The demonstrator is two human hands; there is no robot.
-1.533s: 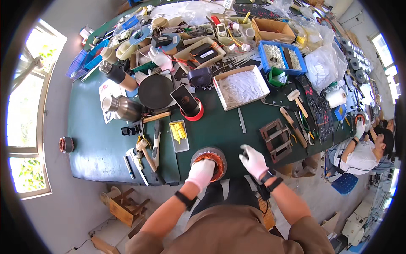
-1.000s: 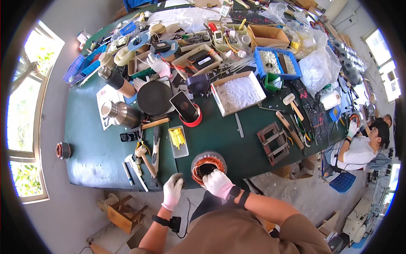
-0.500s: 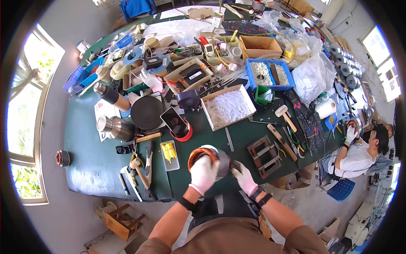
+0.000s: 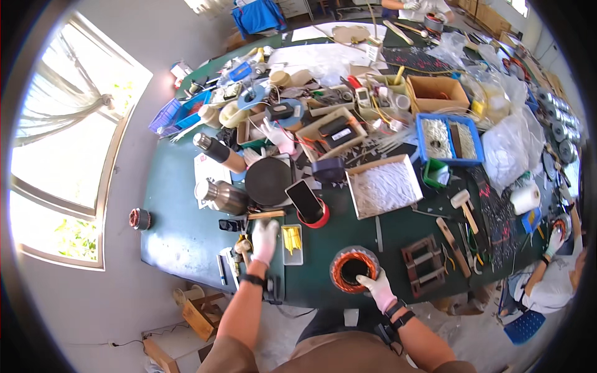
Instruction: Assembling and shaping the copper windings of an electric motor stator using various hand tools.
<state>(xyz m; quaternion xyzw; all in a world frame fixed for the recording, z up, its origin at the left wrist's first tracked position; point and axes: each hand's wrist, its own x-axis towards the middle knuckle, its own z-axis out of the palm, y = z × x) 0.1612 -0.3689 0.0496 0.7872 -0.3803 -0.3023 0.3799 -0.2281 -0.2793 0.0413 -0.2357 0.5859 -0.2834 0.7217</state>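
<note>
1. Table (image 4: 186,242): dark green top.
2. Left hand (image 4: 265,240) and right hand (image 4: 377,287): white gloves; black bands at the wrists.
3. Motor stator (image 4: 352,268): copper-orange windings, grey outer shell, dark bore.
4. Small tray (image 4: 292,244): pale, holding yellow pieces.
5. Phone (image 4: 304,201): black, resting on a red ring.
6. Round disc (image 4: 268,181): black.
7. Crate (image 4: 449,139): blue, with whitish contents.
8. Shallow box (image 4: 384,185): light cardboard, white filling.
9. Mallet (image 4: 464,205): pale head, wooden handle.
</note>
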